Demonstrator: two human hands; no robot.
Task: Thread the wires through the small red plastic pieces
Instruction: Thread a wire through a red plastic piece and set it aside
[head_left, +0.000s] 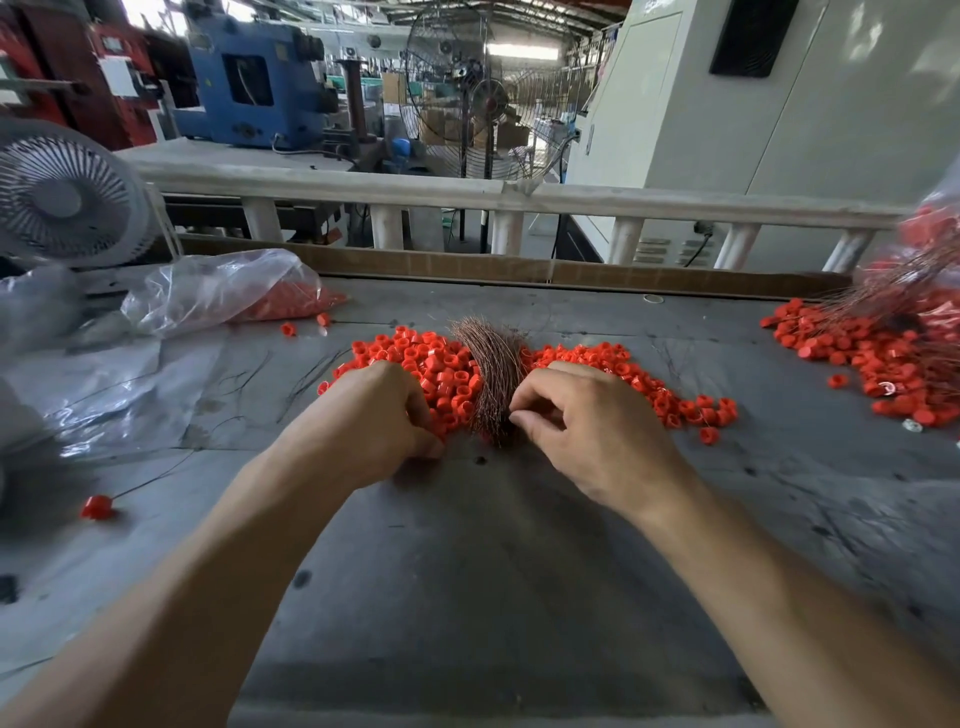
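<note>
A heap of small red plastic pieces (447, 364) spreads across the middle of the grey table (493, 571). A bundle of thin copper-coloured wires (491, 364) lies across the heap, pointing toward me. My left hand (374, 415) rests with curled fingers at the near left edge of the heap; its fingertips are hidden, so what they hold cannot be made out. My right hand (587, 426) sits just right of the bundle's near end, thumb and forefinger pinching at the wire tips.
A pile of red pieces with wires through them (878, 353) lies at the right edge. One threaded piece (96, 506) lies at the near left. A clear bag of red pieces (228, 291), plastic sheeting and a fan (62, 197) stand at the left. A white railing (467, 192) borders the back.
</note>
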